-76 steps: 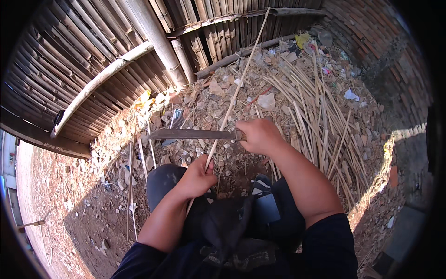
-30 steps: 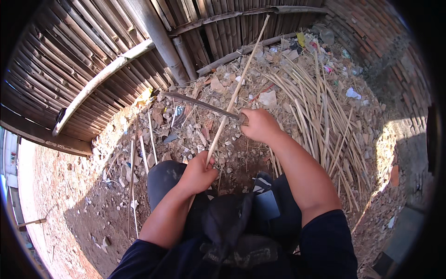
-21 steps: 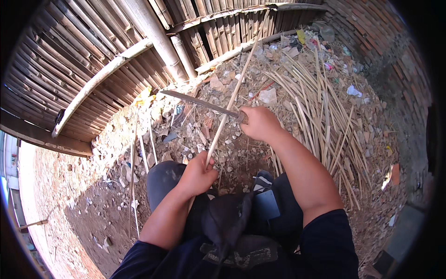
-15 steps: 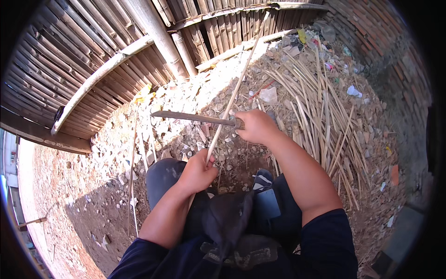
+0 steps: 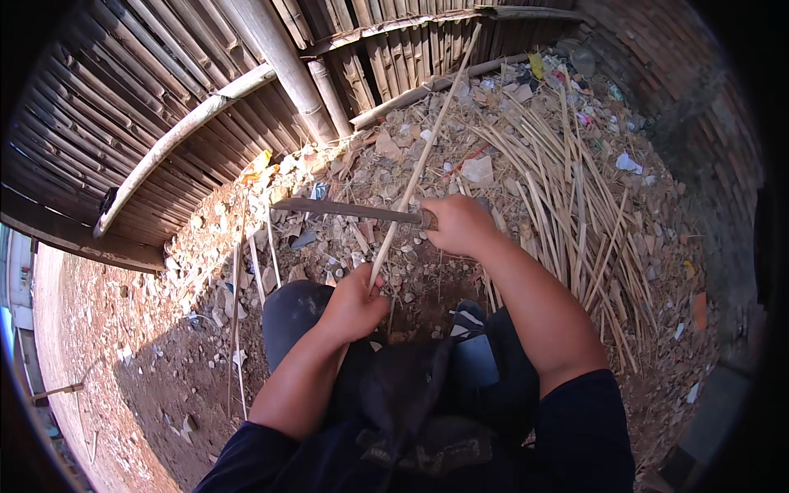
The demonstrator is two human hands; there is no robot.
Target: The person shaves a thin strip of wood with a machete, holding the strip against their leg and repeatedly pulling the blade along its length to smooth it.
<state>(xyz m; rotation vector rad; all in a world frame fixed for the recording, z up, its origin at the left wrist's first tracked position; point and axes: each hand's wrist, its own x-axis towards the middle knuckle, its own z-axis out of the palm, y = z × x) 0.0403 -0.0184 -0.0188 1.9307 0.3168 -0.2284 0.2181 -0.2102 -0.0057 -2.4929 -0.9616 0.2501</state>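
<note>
My left hand (image 5: 356, 306) is closed around the lower part of a long pale bamboo strip (image 5: 427, 152), which slants up and away toward the fence. My right hand (image 5: 457, 226) grips the short handle of a machete (image 5: 337, 209). Its long dark blade points left and lies across the strip, beyond my left hand; I cannot tell whether its edge cuts into the strip. The strip's near end runs down past my left hand toward my lap and is partly hidden.
A pile of split bamboo strips (image 5: 567, 197) lies on the right. A bamboo fence (image 5: 189, 140) curves across the far left, and a brick wall (image 5: 699, 90) stands at far right. Stones and litter cover the ground. Several thin strips (image 5: 237, 312) stand left of my knee (image 5: 296, 311).
Both hands keep their holds and nearly the same places, with the blade still across the strip. The picture has shifted slightly, and the sunlit ground looks darker.
</note>
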